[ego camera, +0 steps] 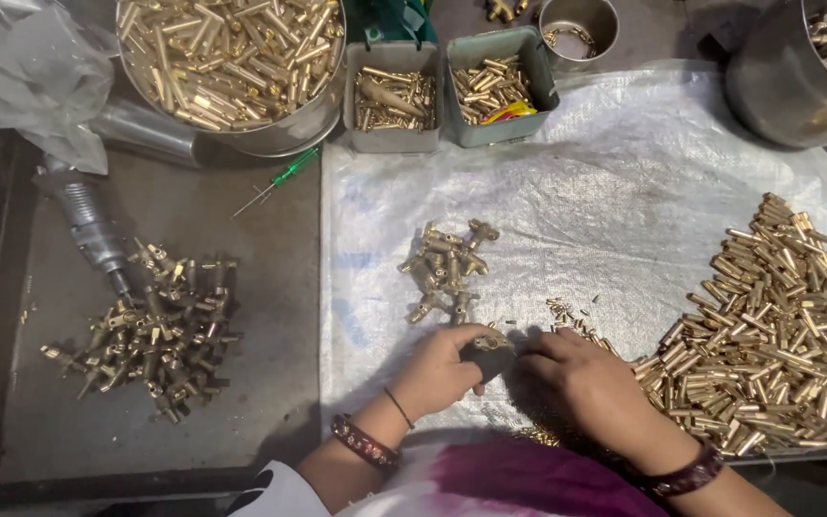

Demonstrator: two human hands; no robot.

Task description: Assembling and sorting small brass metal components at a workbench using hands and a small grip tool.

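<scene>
White woven sheet point(624, 172) covers most of the dark table point(241, 239). Near me, my left hand point(442, 369) curls its fingers around a small dark block with a brass fitting point(488, 349) on top. My right hand point(586, 378) touches that block with bent fingertips. Just right lies a big pile of brass tubes point(768, 335). Just beyond my hands sits a little heap of brass fittings point(447, 268).

A single head-worn camera looks almost straight down from close above the counter point(193, 239), facing away from the person's body, whose two forearms enter at the bottom edge while metal bowls line the far top edge.
</scene>
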